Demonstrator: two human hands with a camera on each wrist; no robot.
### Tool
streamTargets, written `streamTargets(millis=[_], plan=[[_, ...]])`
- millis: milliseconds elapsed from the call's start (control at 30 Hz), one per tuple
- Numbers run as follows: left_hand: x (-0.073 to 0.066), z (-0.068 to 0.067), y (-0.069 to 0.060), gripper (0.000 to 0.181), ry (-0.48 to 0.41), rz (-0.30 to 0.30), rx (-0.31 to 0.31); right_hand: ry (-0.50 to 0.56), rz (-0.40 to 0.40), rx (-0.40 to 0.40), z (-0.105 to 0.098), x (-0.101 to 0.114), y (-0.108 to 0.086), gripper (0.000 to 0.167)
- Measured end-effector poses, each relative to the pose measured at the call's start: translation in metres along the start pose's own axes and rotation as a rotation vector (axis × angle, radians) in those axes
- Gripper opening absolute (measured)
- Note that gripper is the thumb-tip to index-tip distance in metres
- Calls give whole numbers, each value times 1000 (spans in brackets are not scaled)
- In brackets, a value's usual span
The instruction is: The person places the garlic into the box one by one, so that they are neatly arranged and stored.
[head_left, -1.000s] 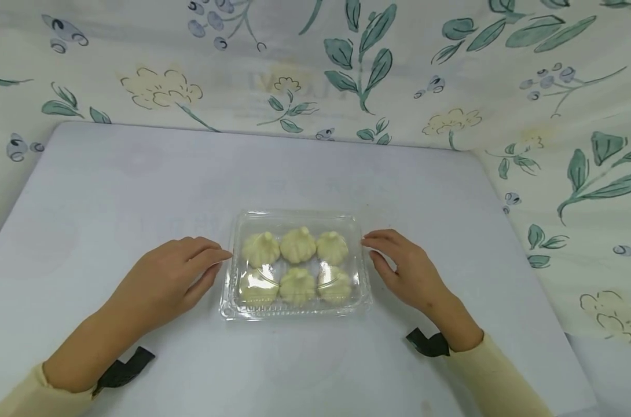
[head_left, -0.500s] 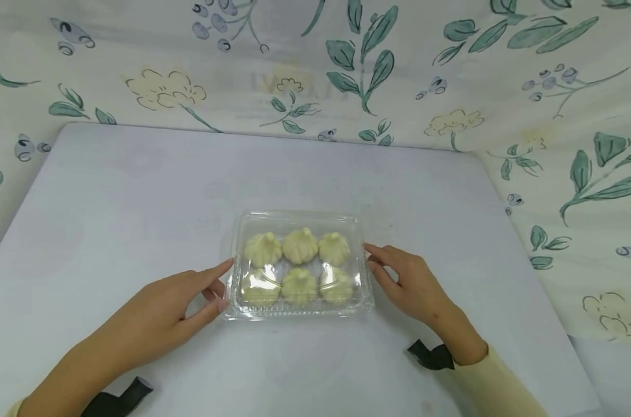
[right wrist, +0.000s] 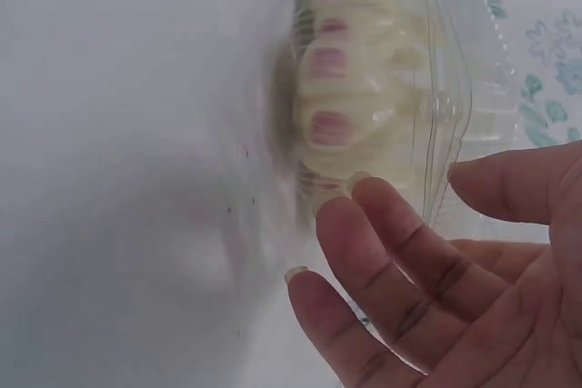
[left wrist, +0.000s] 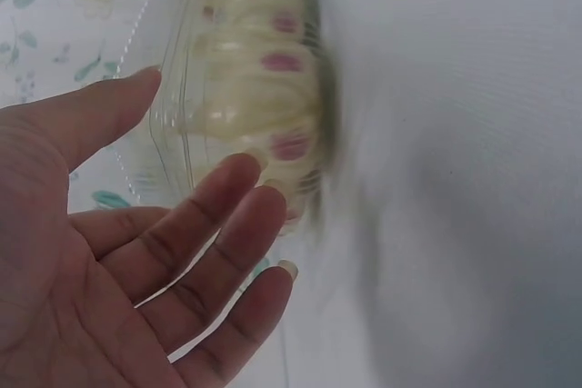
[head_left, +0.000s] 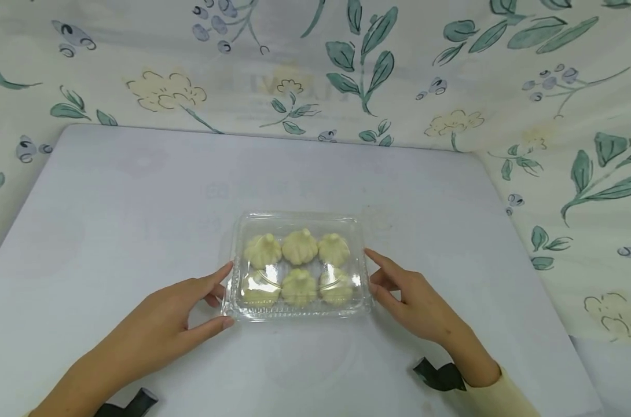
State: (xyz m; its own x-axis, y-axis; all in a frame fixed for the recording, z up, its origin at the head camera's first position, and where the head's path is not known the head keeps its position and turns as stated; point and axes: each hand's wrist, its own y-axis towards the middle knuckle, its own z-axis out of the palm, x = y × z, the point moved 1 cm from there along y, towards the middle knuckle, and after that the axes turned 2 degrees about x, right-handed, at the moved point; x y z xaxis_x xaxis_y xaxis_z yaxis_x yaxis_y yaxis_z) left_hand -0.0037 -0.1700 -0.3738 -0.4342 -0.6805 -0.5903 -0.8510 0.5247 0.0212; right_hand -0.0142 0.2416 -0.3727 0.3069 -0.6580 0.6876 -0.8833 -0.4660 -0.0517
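A clear plastic clamshell box [head_left: 300, 316] lies on the white table, its lid down. Inside are several pale, ribbed garlic-shaped pieces [head_left: 300, 247] in two rows; pink patches show low on their sides in both wrist views. At the box's left end is my left hand [head_left: 161, 315], thumb at the near corner and index finger against the side; the fingers are fairly straight. My right hand [head_left: 417, 301] meets the opposite end with index finger and thumb, its fingers loosely bent. In the wrist views the fingertips [left wrist: 244, 170] lie alongside the box without closing round it.
The white tabletop [head_left: 138, 185] runs out on all sides of the box. Behind it and at the right hangs a cloth [head_left: 232, 87] with leaves and flowers. Black straps [head_left: 440, 375] stick out at my wrists.
My left hand has slid nearer along the box's left end, and its thumb has spread to the near corner. My right hand has also shifted a little nearer. The box stays put.
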Motion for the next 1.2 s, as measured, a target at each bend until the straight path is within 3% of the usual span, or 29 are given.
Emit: streamTargets(millis=[233,467,600,900,1200], plan=[[0,3,-2,78,-20,-12,-17,193,41,53,5,1,-10,73],[3,7,-3,90,9,52,-88,432,99,121,11,-2,-12,76],[5,10,-4,94,26,66,-93,521,111,153,12,-2,-11,74],[4,10,-2,94,60,90,-103,603,92,168,13,-3,-7,72],[7,6,5,90,30,80,-89,568,64,145,11,-5,0,71]])
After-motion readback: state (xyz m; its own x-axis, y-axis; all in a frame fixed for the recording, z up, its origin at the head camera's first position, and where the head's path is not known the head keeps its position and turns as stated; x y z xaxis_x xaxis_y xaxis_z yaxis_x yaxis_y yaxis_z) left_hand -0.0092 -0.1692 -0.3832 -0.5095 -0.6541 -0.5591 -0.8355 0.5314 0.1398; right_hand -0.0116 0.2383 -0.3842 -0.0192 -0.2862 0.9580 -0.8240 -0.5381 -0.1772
